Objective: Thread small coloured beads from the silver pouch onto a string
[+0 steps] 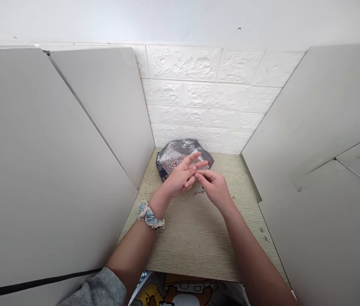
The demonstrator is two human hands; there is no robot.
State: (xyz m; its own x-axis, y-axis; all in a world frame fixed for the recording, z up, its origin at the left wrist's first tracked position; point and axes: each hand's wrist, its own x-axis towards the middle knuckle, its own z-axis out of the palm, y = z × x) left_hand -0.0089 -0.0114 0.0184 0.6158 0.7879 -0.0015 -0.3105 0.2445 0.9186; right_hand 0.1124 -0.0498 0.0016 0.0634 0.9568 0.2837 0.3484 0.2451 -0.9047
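Colourful bits (169, 165) lie inside the silvery bag (183, 148); at its near edge, the right hand (212, 184) brings pinched fingertips to the half-spread left hand (180, 177), though whether either grips a piece I cannot tell. Working squarely above the bag should catch drops better than the counter (192, 242).

Whatever sits between the right hand (212, 186) and left hand (180, 176) fingertips: too small to tell. Silvery bag (183, 146) front partly hidden behind left hand, its colourful bits (171, 163) too tiny to make out singly. Grey sleeve (100, 289), right forearm (256, 255) and cartoon print (184, 293) cut off by bottom edge.
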